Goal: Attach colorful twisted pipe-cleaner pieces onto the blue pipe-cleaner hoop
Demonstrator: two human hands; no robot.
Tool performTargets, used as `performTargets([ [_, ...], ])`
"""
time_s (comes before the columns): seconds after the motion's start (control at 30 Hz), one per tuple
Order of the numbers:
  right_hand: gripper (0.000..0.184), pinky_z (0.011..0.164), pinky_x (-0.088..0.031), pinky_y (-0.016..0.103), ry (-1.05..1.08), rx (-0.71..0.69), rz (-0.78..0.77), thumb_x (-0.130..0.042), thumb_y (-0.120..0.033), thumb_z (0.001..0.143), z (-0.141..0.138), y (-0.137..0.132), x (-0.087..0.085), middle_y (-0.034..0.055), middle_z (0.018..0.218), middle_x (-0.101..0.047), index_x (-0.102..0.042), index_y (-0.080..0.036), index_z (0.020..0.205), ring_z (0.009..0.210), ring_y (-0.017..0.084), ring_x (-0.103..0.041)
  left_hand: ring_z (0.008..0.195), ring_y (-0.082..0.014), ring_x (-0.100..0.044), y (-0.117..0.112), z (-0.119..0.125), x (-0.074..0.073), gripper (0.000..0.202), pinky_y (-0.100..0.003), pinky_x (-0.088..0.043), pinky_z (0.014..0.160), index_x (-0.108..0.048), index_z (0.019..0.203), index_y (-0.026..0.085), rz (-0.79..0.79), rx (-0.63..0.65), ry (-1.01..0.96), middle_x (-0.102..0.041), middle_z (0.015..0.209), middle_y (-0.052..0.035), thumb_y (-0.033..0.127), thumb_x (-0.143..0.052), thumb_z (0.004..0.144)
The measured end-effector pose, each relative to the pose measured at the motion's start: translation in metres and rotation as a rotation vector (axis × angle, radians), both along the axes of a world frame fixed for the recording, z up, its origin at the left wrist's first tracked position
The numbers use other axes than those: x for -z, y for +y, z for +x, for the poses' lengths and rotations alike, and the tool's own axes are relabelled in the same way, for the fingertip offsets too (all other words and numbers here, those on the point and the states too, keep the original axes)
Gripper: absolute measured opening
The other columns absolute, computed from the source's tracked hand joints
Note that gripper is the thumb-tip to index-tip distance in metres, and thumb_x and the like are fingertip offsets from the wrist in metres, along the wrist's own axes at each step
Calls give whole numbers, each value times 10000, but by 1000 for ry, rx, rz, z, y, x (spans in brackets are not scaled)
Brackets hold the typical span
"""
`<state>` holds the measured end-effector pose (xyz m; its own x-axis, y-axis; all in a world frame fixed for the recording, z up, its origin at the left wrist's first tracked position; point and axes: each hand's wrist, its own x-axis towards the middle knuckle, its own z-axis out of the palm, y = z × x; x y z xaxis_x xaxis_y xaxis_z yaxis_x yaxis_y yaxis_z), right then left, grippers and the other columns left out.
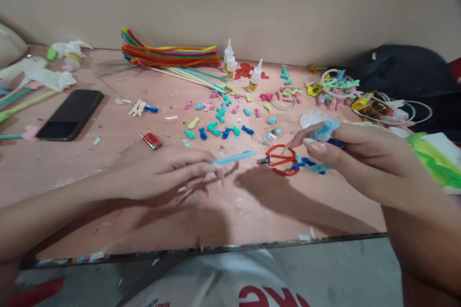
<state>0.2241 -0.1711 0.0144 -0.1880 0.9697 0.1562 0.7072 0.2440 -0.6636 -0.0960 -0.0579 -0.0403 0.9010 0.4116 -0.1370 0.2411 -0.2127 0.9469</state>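
Counter (pixel 72 168) ends at a wall (pixel 230 0) on the far side. Phone (pixel 70 114) lies left, lighter (pixel 152 140) to its right. Pipe cleaner bundle (pixel 169 53) lies far, along the wall, with glue bottles (pixel 230 62) just right of it. Small twisted pieces (pixel 219 122) are scattered mid-counter, nearer than the bottles. Hoops (pixel 396 110) far right, bag (pixel 403 74) behind them. Left hand (pixel 162 175) near centre, its short pipe cleaner (pixel 234 157) pointing right. Scissors (pixel 279 158) lie on the counter between the hands. Right hand (pixel 353 153) is right of the scissors, with a tuft (pixel 324 130) in its fingers.

Bare table (pixel 223 216) between hands; red scissors (pixel 279 158) block beyond.
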Motion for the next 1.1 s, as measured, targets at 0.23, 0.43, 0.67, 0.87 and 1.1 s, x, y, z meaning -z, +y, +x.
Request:
performTargets([
  [0.23, 290, 811, -557, 284, -39, -162, -19, -599, -349, 1083, -22, 18, 4, 53, 1112, -838, -804, -230, 1250, 982, 197, -765, 402, -50, -248, 0, 8, -7, 473, -154, -248, 361, -605, 813, 183, -512, -338, -188, -388, 512, 69, 608, -739, 972],
  [0.43, 413, 670, -505, 257, 106, -214, -141, -624, -407, 1061, -36, 48, 22, 64, 1082, -781, -673, -166, 1392, 822, 157, -691, 405, -64, -297, 7, 6, -5, 609, -175, -299, 376, -514, 643, 176, -509, -271, -176, -398, 482, 36, 645, -675, 997],
  [0.67, 266, 642, -371, 244, -90, -268, -18, -575, -263, 1059, -57, 63, 22, -1, 715, -673, -694, -161, 844, 653, 123, -581, 658, -180, -749, 5, 1, -3, 467, -263, -569, 634, -594, 1290, 179, -607, -111, -170, -798, 833, -61, 565, -681, 1041],
  [0.87, 298, 628, -223, 323, -582, -181, 204, -549, -239, 1061, -81, 51, 18, 46, 646, -679, -710, -169, 820, 586, 171, -509, 897, -185, -811, -10, 4, -9, 534, -282, -602, 824, -433, 1440, 208, -616, -31, -93, -852, 1016, -106, 537, -647, 1077],
  [1.1, 295, 685, -322, 349, -794, -255, 440, -452, -119, 1027, -87, 38, 14, 88, 709, -706, -700, -171, 874, 692, 229, -610, 670, -149, -764, -24, 2, -8, 391, -236, -570, 633, -472, 1260, 250, -617, -80, 6, -853, 970, -59, 523, -667, 1060],
])
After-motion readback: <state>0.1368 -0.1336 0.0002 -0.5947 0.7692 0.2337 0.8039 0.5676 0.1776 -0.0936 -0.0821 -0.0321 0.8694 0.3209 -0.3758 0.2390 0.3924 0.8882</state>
